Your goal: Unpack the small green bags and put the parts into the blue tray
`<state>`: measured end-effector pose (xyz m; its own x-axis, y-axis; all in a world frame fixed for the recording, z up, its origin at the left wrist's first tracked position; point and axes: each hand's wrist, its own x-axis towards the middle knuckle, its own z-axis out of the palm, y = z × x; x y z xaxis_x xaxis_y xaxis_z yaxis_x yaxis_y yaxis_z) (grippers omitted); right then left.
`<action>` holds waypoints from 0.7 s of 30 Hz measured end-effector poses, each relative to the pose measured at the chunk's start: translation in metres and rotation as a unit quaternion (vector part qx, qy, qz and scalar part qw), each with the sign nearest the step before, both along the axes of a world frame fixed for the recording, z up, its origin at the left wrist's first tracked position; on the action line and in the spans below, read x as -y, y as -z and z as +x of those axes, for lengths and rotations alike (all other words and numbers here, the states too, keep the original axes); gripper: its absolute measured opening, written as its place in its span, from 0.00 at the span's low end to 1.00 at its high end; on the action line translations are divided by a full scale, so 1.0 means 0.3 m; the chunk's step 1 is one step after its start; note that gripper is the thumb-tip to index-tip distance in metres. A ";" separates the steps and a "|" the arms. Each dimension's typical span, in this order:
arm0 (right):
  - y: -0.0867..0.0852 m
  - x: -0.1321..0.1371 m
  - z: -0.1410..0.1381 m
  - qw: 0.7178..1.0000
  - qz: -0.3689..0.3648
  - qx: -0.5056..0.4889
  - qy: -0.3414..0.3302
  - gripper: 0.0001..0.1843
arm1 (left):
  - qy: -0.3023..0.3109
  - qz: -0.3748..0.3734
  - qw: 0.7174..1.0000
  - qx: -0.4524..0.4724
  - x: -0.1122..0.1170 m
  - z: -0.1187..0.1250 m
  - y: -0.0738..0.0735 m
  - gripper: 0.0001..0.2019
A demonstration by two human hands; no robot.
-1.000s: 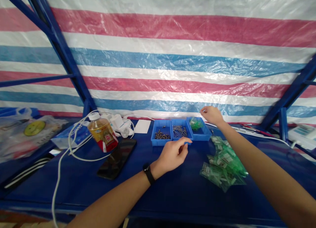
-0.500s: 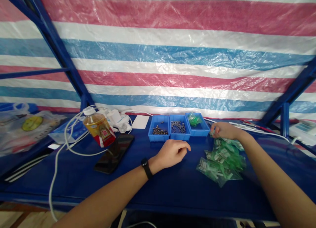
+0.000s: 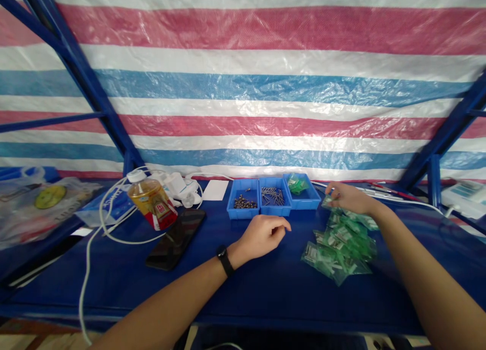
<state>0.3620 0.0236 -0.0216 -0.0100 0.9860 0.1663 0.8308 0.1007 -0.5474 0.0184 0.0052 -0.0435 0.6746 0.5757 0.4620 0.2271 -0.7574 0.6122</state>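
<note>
My left hand (image 3: 265,234) rests on the blue table, its fingers loosely curled with a gap between thumb and index finger; nothing shows in it. It lies in front of a blue bin of small brass-coloured metal parts (image 3: 245,203) and a blue bin of screws (image 3: 273,195). My right hand (image 3: 351,198) is over the far end of a pile of small green-tinted plastic bags (image 3: 343,244) with metal parts inside. Its fingers are parted, with the tips at a clear little bag (image 3: 326,202). A third blue bin (image 3: 309,201) contains green bags (image 3: 298,184).
To the left are a phone (image 3: 176,238), a drink bottle (image 3: 154,201), white chargers (image 3: 178,185) and a looping white cable (image 3: 84,279). A white card (image 3: 215,190) lies beside the bins. Pens (image 3: 395,192) lie at the back right. Blue frame bars (image 3: 110,107) stand at both sides.
My right hand's fingers have spread a little at the far end of the pile. My left hand stays almost where it was. The view has tilted slightly.
</note>
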 end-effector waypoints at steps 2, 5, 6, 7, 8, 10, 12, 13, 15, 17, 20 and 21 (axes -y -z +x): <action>-0.052 0.015 -0.016 0.996 0.052 -0.068 0.006 0.21 | -0.010 -0.009 1.000 0.012 0.004 0.000 -0.006 0.14; -0.118 0.041 -0.083 0.969 0.152 -0.188 0.046 0.26 | -0.040 -0.086 0.994 0.058 0.015 0.007 -0.025 0.11; -0.128 0.053 -0.120 0.956 0.183 -0.222 0.054 0.26 | -0.046 -0.135 0.986 0.087 0.019 0.012 -0.033 0.10; -0.130 0.066 -0.164 0.943 0.212 -0.252 0.048 0.26 | -0.047 -0.194 0.973 0.118 0.024 0.019 -0.042 0.11; -0.124 0.080 -0.216 0.932 0.225 -0.282 0.027 0.26 | -0.042 -0.254 0.955 0.148 0.029 0.026 -0.051 0.13; -0.092 0.111 -0.330 0.925 0.201 -0.322 -0.029 0.25 | -0.025 -0.354 0.915 0.193 0.038 0.039 -0.064 0.21; -0.050 0.140 -0.439 0.927 0.132 -0.337 -0.101 0.22 | -0.020 -0.396 0.894 0.210 0.045 0.048 -0.067 0.24; -0.032 0.150 -0.483 0.925 0.105 -0.341 -0.133 0.20 | -0.025 -0.400 0.891 0.214 0.046 0.049 -0.064 0.24; -0.011 0.163 -0.531 0.922 0.079 -0.341 -0.165 0.18 | -0.043 -0.394 0.892 0.218 0.046 0.046 -0.056 0.23; -0.012 0.160 -0.518 0.924 0.055 -0.328 -0.190 0.20 | -0.063 -0.394 0.889 0.227 0.040 0.039 -0.049 0.24; -0.032 0.125 -0.405 0.949 0.097 -0.264 -0.145 0.18 | -0.082 -0.395 0.882 0.244 0.029 0.033 -0.046 0.24; -0.034 0.106 -0.355 0.959 0.151 -0.224 -0.083 0.16 | -0.085 -0.396 0.880 0.247 0.026 0.032 -0.046 0.24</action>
